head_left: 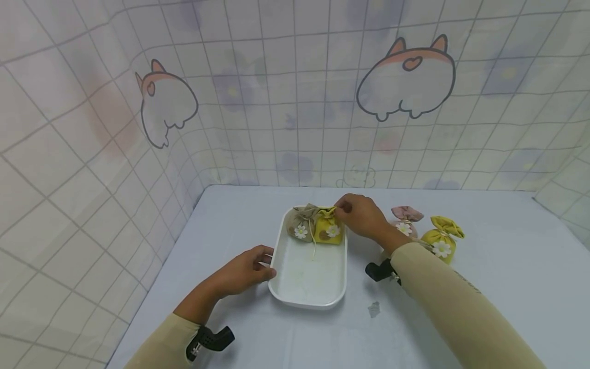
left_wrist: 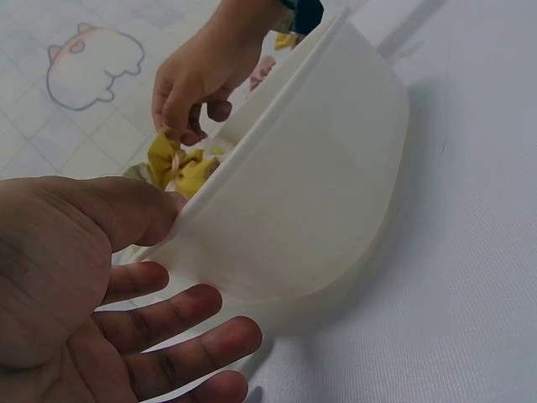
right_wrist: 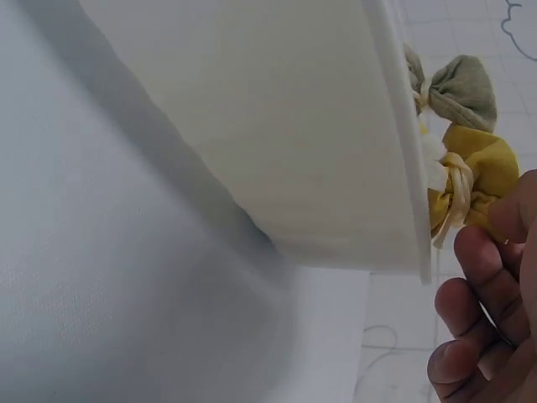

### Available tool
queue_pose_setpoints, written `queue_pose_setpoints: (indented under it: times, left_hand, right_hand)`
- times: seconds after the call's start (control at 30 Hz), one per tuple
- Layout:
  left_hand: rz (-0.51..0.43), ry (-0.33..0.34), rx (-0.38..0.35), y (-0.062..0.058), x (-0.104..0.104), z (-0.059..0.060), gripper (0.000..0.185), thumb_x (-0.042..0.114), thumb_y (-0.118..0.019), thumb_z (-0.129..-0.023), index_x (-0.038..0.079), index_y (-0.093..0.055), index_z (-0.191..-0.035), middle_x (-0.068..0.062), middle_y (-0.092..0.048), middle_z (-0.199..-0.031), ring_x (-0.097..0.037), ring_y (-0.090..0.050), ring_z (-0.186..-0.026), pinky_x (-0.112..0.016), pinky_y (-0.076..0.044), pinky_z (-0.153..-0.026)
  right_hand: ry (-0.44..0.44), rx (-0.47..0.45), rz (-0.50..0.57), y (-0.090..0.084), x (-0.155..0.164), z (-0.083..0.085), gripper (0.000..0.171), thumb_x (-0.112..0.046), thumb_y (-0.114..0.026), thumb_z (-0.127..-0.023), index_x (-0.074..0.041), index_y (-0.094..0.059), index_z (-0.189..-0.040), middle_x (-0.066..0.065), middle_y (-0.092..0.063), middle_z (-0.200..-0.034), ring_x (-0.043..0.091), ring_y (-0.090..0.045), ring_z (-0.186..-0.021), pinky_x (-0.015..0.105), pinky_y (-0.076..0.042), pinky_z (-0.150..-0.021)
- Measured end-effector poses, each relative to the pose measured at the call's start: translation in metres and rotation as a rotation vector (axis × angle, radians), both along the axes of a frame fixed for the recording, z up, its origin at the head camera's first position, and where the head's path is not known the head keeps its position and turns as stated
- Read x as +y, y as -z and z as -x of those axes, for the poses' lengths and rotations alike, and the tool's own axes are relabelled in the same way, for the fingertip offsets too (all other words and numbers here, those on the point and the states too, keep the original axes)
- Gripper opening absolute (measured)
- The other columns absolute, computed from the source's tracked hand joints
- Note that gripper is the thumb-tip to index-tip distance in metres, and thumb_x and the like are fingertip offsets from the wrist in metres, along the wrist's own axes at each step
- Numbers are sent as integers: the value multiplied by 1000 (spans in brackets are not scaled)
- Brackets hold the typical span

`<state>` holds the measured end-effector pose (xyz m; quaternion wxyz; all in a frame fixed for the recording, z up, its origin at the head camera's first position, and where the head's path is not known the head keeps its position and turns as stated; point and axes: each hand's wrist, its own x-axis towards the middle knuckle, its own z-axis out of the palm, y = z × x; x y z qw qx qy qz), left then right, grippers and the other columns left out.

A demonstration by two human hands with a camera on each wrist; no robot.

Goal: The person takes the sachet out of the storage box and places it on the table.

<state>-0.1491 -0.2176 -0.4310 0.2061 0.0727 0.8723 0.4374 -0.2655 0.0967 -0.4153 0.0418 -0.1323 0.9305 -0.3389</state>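
Observation:
A white tray [head_left: 308, 279] stands on the table with two small drawstring pouches at its far end. One is a grey-beige pouch [head_left: 297, 225], the other a yellow pouch [head_left: 329, 234], each bearing a white flower. My right hand [head_left: 364, 215] pinches the gathered top of the yellow pouch between thumb and fingers; the right wrist view shows this top [right_wrist: 482, 168] above the tray's rim. At the tray's left side, my left hand [head_left: 244, 269] rests its thumb at the rim. Its other fingers [left_wrist: 193, 353] are spread loosely by the outer wall.
Right of the tray, partly behind my right forearm, are a pink pouch [head_left: 404, 218] and another yellow pouch [head_left: 444, 238], both with white flowers. A small grey patch [head_left: 374, 309] lies on the white table surface. A grid-patterned curtain [head_left: 295, 102] encloses the back and sides.

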Motion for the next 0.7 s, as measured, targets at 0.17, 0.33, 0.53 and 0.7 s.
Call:
queue_pose_setpoints:
  times: [0.17,0.33,0.53,0.7]
  left_hand:
    - [5,2,6,-1,0,0,51,25,-73,-97,9,-54,-142,-5,-64,-131,-27,-63,-120,-50,-52,-97]
    - [5,4,7,-1,0,-1,50,25,-73,-97,10,-54,-141,-5,-64,-130,-27,-63,-119,-50,-52,-98]
    - [5,6,9,0,0,0,50,26,-73,-97,10,-54,-142,-5,-64,-131,-27,-63,-120,-51,-51,-99]
    - [3,7,12,-2,0,-1,50,25,-73,-97,9,-55,-141,-5,-64,-130,-28,-63,-120,-52,-51,-98]
  right_hand:
    - [1,2,70,-1,0,-1,20,-27,-63,-101,-12,-68,-112,5,-67,-103,24,-62,-91,35,-57,-71]
    - [-8,13,101,-2,0,-3,18,-27,-63,-101,-13,-69,-110,4,-66,-101,24,-60,-88,34,-54,-67]
    - [-8,25,115,-6,1,-9,16,-28,-64,-101,-15,-69,-109,3,-67,-102,24,-59,-93,36,-53,-71]
    - [-3,54,121,-8,2,-13,15,-27,-65,-101,-16,-70,-109,3,-67,-105,25,-58,-95,39,-51,-76]
